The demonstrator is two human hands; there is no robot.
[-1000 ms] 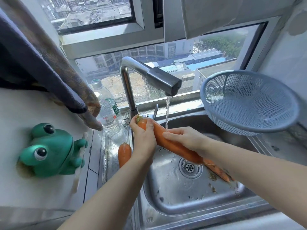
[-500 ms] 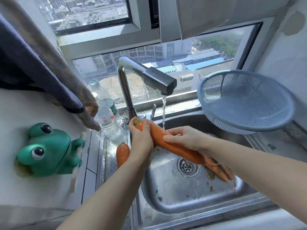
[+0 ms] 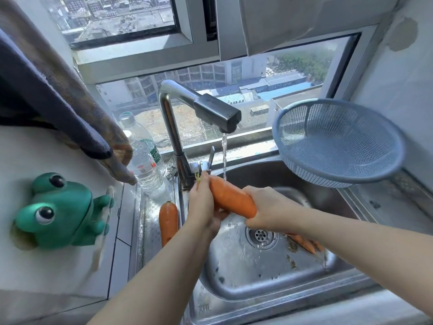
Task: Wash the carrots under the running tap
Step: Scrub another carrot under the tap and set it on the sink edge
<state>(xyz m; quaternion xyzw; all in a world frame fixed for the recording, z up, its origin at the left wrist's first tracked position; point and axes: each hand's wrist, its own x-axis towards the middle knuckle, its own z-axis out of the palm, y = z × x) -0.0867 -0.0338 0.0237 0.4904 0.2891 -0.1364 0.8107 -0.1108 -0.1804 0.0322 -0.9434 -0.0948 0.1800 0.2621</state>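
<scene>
Carrot: a big carrot (image 3: 230, 199) is held over the sink (image 3: 257, 285), between both hands. It is tilted, with the thick end up and to the left, near the foot of the tap (image 3: 210, 109).
Left hand: the left hand (image 3: 202, 207) grips the thick end with curled fingers. A little green stub shows just above the fingertips.
Right hand: the right hand (image 3: 269, 209) is wrapped round the lower end and hides the tip. Only the part of the carrot between the two hands is visible.
Water: the stream (image 3: 224, 156) falls from the spout and hits the carrot on its upper side, close to the left hand.
Other carrots: a second carrot (image 3: 168, 219) lies on the wet ledge left of the basin, just beside the left wrist. Some thin carrots (image 3: 304, 243) lie in the basin, right of the drain (image 3: 260, 235) and partly under the right forearm.
Change: half a second ago the right fingers lay on the middle of the carrot and its lower half showed beyond them. Now this hand has slid down and closes over the lower end. The left hand keeps its grip at the top, and the water lands at almost the same place.
Around: a blue colander (image 3: 337, 141) stands on the right rim. A bottle (image 3: 145, 160) and a green frog (image 3: 58, 212) are at the left.
</scene>
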